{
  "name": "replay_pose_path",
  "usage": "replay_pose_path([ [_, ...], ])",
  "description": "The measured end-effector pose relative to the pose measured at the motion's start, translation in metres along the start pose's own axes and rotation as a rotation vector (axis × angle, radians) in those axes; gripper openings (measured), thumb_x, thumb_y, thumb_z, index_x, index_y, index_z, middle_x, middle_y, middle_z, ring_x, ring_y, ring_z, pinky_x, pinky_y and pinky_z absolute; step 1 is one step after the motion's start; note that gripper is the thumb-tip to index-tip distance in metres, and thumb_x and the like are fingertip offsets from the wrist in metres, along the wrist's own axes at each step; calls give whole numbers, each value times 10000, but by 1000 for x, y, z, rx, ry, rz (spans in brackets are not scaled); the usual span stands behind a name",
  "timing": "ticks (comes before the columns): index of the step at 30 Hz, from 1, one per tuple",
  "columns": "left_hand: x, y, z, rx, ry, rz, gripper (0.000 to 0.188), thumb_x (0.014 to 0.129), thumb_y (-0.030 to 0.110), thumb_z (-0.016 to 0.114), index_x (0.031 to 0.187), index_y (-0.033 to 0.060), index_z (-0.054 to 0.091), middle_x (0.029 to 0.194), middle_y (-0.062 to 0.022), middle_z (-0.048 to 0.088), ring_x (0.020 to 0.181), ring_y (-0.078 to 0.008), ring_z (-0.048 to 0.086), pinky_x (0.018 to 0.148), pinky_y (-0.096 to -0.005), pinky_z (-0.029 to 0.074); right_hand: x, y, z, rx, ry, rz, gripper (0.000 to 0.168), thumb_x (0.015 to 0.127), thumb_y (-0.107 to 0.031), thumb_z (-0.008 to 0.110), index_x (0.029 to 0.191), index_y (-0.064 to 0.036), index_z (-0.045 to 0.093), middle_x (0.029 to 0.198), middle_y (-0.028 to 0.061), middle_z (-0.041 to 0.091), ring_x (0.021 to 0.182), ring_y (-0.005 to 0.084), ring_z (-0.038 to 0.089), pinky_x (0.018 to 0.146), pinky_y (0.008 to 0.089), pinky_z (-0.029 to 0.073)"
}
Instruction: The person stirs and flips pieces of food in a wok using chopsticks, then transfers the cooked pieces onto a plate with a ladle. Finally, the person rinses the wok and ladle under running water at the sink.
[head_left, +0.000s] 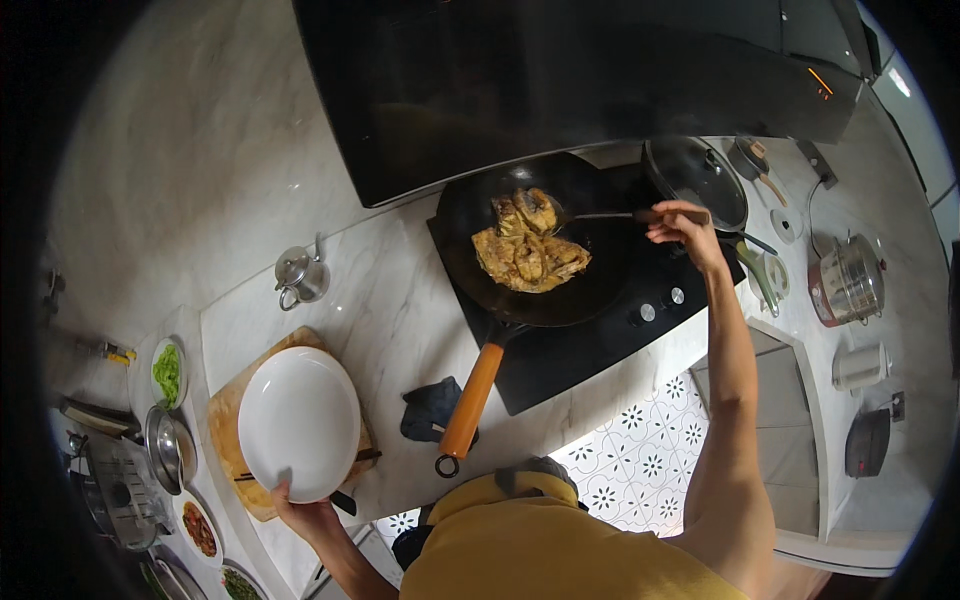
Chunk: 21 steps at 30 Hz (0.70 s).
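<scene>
My right hand (685, 232) grips the handle of a metal ladle or spatula (604, 216), whose far end reaches into a black wok (600, 285). Browned, fried pieces of fish (529, 251) lie in the wok, and one piece rests at the utensil's head. The wok sits on a black cooktop (540, 375), its orange wooden handle (472, 397) pointing toward my body. My left hand (304, 514) pinches the near rim of a white oval plate (300, 420), which bears no food. Beneath the plate a wooden cutting board (225, 420) shows; I cannot tell whether they touch.
A dark cloth (429, 409) lies beside the wok handle. A steel oil pot (300, 276) stands near the wall. Bowls and plates of chopped ingredients (199, 529) line the left side. Low over the cooktop's back is a range hood (562, 82); a lidded pan (697, 180) occupies its right.
</scene>
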<state>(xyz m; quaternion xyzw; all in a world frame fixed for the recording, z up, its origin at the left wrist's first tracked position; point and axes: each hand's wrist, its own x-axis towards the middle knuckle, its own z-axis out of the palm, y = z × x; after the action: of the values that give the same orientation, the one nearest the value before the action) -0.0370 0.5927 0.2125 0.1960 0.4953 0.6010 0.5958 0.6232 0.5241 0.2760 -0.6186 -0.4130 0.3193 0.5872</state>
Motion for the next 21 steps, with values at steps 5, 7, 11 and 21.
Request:
replay_pose_path([
  [5, -7, -2, 31, 1, -24, 33, 626, 788, 282, 539, 1325, 5, 375, 1253, -144, 494, 1159, -277, 513, 931, -420, 459, -29, 20, 8, 13, 158, -34, 293, 837, -124, 552, 1065, 45, 626, 853, 186, 666, 720, 250, 687, 666, 317, 585],
  [7, -6, -7, 39, 31, -32, 51, 628, 798, 295, 535, 1329, 3, 372, 1265, -140, 489, 1176, -268, 494, 961, -407, 423, -40, 14, 8, 35, 200, -52, 287, 832, -103, 542, 1055, 58, 621, 839, 193, 667, 710, 260, 687, 662, 329, 584],
  [11, 13, -26, 49, 22, -54, -23, 628, 819, 325, 534, 1330, -1, 372, 1290, -140, 475, 1201, -268, 469, 982, -404, 393, -66, 11, 1, 88, 295, -51, 290, 838, -80, 497, 1063, 70, 601, 839, 207, 666, 704, 272, 686, 664, 336, 586],
  [21, 88, -106, 94, -14, -202, -221, 498, 899, 292, 537, 1298, 15, 427, 1229, -80, 536, 1123, -231, 521, 934, -368, 432, -111, -2, 45, 94, 347, -35, 335, 851, -182, 513, 1091, 45, 573, 829, 213, 666, 669, 268, 682, 634, 332, 579],
])
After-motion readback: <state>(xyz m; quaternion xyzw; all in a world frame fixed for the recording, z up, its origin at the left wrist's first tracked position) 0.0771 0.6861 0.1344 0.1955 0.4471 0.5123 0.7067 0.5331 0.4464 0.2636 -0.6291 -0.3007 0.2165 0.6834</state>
